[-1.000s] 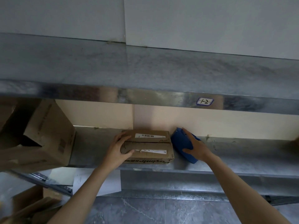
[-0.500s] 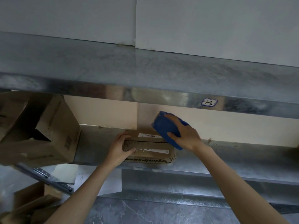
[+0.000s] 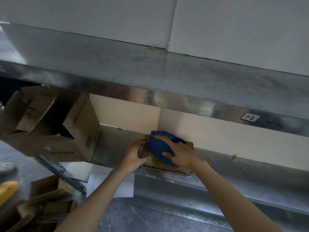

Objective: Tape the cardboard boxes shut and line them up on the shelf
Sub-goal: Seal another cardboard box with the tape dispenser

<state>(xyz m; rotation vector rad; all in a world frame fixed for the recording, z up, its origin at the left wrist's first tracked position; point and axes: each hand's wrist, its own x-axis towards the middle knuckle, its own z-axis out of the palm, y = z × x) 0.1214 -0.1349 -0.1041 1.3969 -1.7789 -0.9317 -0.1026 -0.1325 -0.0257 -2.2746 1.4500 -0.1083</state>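
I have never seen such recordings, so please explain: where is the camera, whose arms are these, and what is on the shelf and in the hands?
No machine here: a person wears one camera on the head, looking forward and down, so the bare arms are their own. On the metal shelf lies a small cardboard box. The left hand grips its left end; the right hand holds a blue tape dispenser on its top. A larger open box sits further left.

tape dispenser (image 3: 159, 148) on small box (image 3: 167, 169) (open box (image 3: 55, 124) to its left), lower shelf (image 3: 242, 166)
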